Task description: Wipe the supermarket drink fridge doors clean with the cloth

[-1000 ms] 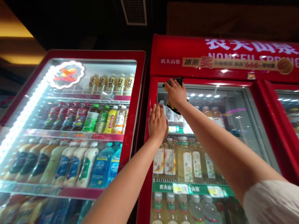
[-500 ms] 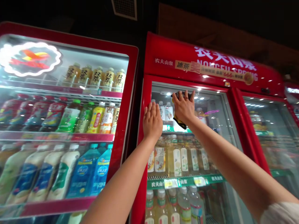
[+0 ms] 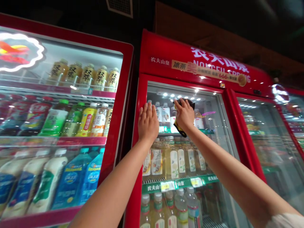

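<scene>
My left hand [image 3: 148, 122] lies flat against the left edge of the drinks fridge's red door frame and glass, its fingers close together and pointing up. Higher and to the right, my right hand [image 3: 185, 115] presses a black and yellow cloth [image 3: 180, 129] to the upper part of the glass door [image 3: 218, 148]. The fingers of that hand are spread and slightly bent over the cloth. Part of the cloth is hidden under the palm. Behind the glass stand several bottles [image 3: 174, 158] of pale yellow drink.
A second red-framed fridge [image 3: 125, 95] with rows of bottled drinks stands at the left. Across the top of the middle fridge runs a red sign panel [image 3: 156, 52]. Another glass door [image 3: 261, 148] is on the right, and a ceiling vent [image 3: 121, 7] is overhead.
The view has shifted a little to the right, so the fridges appear further left. My right hand and the cloth have moved slightly down on the glass. My left hand stays at the door edge.
</scene>
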{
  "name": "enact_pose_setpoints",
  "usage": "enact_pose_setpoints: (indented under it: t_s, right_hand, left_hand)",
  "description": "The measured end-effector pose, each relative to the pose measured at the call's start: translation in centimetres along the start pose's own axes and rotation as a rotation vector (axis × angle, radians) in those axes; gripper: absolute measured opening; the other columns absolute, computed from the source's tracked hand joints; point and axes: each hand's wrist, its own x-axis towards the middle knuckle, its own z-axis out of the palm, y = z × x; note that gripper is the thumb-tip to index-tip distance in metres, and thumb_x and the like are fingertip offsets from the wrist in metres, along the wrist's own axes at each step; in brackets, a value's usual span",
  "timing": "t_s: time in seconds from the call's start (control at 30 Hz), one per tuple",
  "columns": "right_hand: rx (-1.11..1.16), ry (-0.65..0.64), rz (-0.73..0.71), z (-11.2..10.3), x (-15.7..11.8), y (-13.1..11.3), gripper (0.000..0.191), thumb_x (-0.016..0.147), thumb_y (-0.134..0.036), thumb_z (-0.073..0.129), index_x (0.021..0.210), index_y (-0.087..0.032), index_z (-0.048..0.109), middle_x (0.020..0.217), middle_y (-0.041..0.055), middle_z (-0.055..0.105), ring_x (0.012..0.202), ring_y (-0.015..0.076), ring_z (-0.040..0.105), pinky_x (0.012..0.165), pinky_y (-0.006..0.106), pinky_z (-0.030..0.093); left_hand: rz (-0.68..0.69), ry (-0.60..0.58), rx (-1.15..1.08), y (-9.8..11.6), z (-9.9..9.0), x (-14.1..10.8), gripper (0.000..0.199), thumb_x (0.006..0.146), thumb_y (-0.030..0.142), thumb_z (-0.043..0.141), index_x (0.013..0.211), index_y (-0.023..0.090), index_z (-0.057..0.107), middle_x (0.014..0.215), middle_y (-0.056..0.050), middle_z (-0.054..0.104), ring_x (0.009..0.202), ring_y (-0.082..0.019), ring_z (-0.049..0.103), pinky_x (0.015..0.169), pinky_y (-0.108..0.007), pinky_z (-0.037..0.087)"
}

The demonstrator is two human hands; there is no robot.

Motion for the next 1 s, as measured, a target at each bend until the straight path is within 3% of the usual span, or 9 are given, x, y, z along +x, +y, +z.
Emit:
enact_pose_setpoints:
  t_s: [0.1, 0.2, 0.3, 0.43, 0.53, 0.67, 0.77, 0.9, 1.0]
  right_hand:
    - [0.028, -0.051, -0.233, 0.0, -1.1, -1.1, 0.056, 0.099, -0.015, 0.039, 0.149, -0.034, 0.053, 0.16, 0.0023, 0.046, 0.15, 0.0298, 0.037, 0.114, 0.05, 0.041]
    - [0.045, -0.08, -0.372, -0.2, 0.8, 0.1, 0.055, 0.1, -0.017, 0.04, 0.15, -0.036, 0.051, 0.161, 0.0, 0.045, 0.151, 0.0265, 0.036, 0.116, 0.049, 0.039]
    - [0.03, -0.028, -0.25, -0.4, 2.4, 4.6, 0.052, 0.1, -0.019, 0.04, 0.148, -0.033, 0.054, 0.159, 0.0036, 0.047, 0.149, 0.0291, 0.038, 0.114, 0.05, 0.041]
    - [-0.01, 0.047, 0.015, -0.5, 0.2, 9.4, 0.051, 0.097, -0.021, 0.044, 0.145, -0.033, 0.058, 0.151, 0.0128, 0.053, 0.137, 0.0372, 0.048, 0.103, 0.055, 0.047]
    - [-0.006, -0.032, -0.081, -0.4, -1.8, 9.2, 0.053, 0.097, -0.017, 0.042, 0.144, -0.035, 0.059, 0.153, 0.0108, 0.052, 0.14, 0.0351, 0.047, 0.105, 0.054, 0.046]
    - [0.044, -0.065, -0.223, -0.5, -0.2, 8.9, 0.055, 0.099, -0.014, 0.038, 0.145, -0.036, 0.057, 0.159, 0.0039, 0.048, 0.149, 0.0269, 0.039, 0.112, 0.048, 0.041]
    - [0.054, -0.01, -0.129, -0.5, 1.2, 11.8, 0.053, 0.099, -0.018, 0.039, 0.148, -0.033, 0.053, 0.158, 0.0058, 0.048, 0.149, 0.0269, 0.039, 0.111, 0.047, 0.042]
    - [0.01, 0.029, 0.086, -0.8, -1.1, 15.5, 0.052, 0.099, -0.019, 0.038, 0.149, -0.026, 0.054, 0.157, 0.0124, 0.049, 0.146, 0.0315, 0.042, 0.107, 0.05, 0.046]
    - [-0.003, -0.048, -0.032, -1.0, -2.7, 15.0, 0.052, 0.1, -0.019, 0.038, 0.149, -0.029, 0.052, 0.159, 0.0108, 0.046, 0.147, 0.0296, 0.041, 0.11, 0.049, 0.044]
  left_hand:
    - [-0.005, 0.004, -0.005, 0.1, 0.1, 0.1, 0.057, 0.098, 0.018, 0.035, 0.154, 0.006, 0.041, 0.163, -0.018, 0.037, 0.156, -0.03, 0.027, 0.129, -0.053, 0.023]
    - [0.001, 0.017, -0.005, -0.1, 0.1, 0.3, 0.057, 0.098, 0.018, 0.035, 0.153, 0.006, 0.043, 0.163, -0.019, 0.038, 0.155, -0.03, 0.028, 0.129, -0.053, 0.024]
    - [-0.004, 0.003, 0.009, -0.1, -0.2, 0.6, 0.055, 0.098, 0.019, 0.035, 0.15, 0.009, 0.048, 0.162, -0.017, 0.04, 0.154, -0.029, 0.031, 0.129, -0.052, 0.024]
    - [-0.03, -0.027, 0.022, 1.4, -0.2, 1.0, 0.056, 0.096, 0.019, 0.038, 0.151, 0.012, 0.048, 0.163, -0.015, 0.039, 0.154, -0.03, 0.031, 0.129, -0.054, 0.022]
    - [0.012, -0.075, 0.043, 4.1, 0.6, 1.6, 0.057, 0.094, 0.019, 0.039, 0.15, 0.011, 0.048, 0.164, -0.016, 0.037, 0.155, -0.029, 0.029, 0.129, -0.052, 0.021]
    - [0.073, -0.114, 0.025, 8.5, 2.6, 2.3, 0.058, 0.093, 0.018, 0.04, 0.15, 0.012, 0.048, 0.165, -0.014, 0.036, 0.155, -0.027, 0.029, 0.129, -0.049, 0.022]
    - [0.119, -0.127, -0.008, 11.1, 3.7, 2.0, 0.058, 0.093, 0.019, 0.041, 0.151, 0.013, 0.047, 0.165, -0.013, 0.036, 0.156, -0.026, 0.028, 0.129, -0.049, 0.021]
    - [0.146, -0.154, -0.021, 12.7, 4.2, 1.1, 0.058, 0.094, 0.019, 0.041, 0.15, 0.01, 0.047, 0.165, -0.015, 0.036, 0.155, -0.028, 0.029, 0.129, -0.05, 0.022]
    - [0.143, -0.159, -0.028, 13.4, 4.6, 1.2, 0.056, 0.095, 0.019, 0.04, 0.15, 0.011, 0.048, 0.164, -0.015, 0.037, 0.155, -0.028, 0.03, 0.129, -0.05, 0.023]
